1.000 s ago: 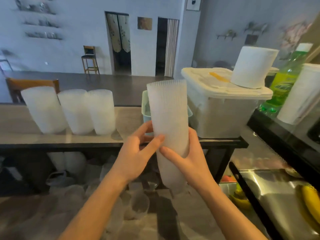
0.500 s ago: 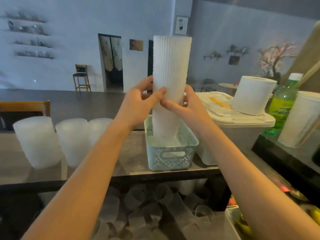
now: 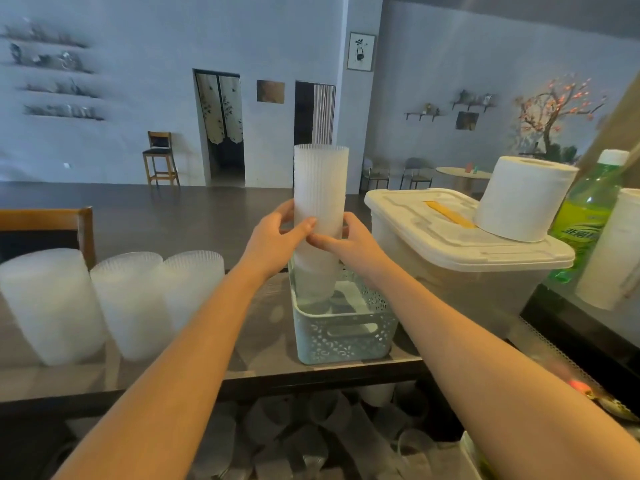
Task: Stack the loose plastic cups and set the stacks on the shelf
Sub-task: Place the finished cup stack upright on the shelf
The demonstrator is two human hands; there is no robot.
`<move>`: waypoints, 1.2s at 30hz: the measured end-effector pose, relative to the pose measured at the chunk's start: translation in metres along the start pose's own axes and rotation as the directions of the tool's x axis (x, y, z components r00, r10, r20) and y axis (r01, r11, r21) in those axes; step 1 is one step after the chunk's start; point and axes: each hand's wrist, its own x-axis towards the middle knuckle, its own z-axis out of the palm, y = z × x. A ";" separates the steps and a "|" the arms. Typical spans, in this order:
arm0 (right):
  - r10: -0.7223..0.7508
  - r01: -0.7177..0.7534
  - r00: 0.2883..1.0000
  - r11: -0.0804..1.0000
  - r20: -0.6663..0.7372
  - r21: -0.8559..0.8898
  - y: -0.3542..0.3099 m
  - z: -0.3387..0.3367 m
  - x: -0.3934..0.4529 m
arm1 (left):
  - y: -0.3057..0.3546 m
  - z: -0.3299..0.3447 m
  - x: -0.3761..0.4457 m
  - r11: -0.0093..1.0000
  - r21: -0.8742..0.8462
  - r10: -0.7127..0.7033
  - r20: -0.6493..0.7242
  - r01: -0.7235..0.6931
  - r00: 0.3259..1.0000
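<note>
I hold a tall stack of ribbed plastic cups [image 3: 320, 192] upright between both hands. My left hand [image 3: 273, 239] curls round its left side, thumb laid across the front; my right hand [image 3: 349, 242] curls round the right side, and the 2 thumbs nearly meet at the front of the stack. The lower end of the stack reaches down into a pale blue perforated basket [image 3: 343, 332] directly below my hands; whether it rests on the basket floor I cannot tell.

The basket sits on the shelf [image 3: 263, 341], a dark tabletop surface under my forearms. Well to the left of my left hand, 3 shorter cup stacks [image 3: 114, 303] stand side by side on the same shelf, mouths up, leaning slightly. Just right of my right hand stands a lidded translucent storage bin [image 3: 460, 271], touching or just beside the basket, with a paper roll [image 3: 519, 199] on its lid. Farther right is a green bottle [image 3: 585, 216]. Below the shelf edge, beneath my arms, loose cups [image 3: 311, 434] lie in a jumbled heap.
</note>
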 end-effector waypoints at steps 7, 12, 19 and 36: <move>0.077 -0.078 0.997 0.993 0.020 0.085 0.006 0.008 0.008 | -0.007 0.004 0.009 0.999 0.034 -0.036 -0.002 0.036 0.999; 0.098 -0.099 0.995 0.994 0.022 0.048 0.009 0.010 0.014 | -0.013 0.004 0.014 0.998 0.022 -0.063 0.004 0.063 0.998; 0.092 -0.091 0.995 0.996 0.039 -0.022 0.009 0.015 0.023 | -0.022 0.005 0.019 0.995 0.031 -0.098 0.003 0.098 0.995; 0.201 -0.184 0.978 0.954 0.051 -0.236 -0.003 0.010 0.015 | -0.028 0.009 0.005 0.976 0.053 -0.208 -0.088 0.213 0.974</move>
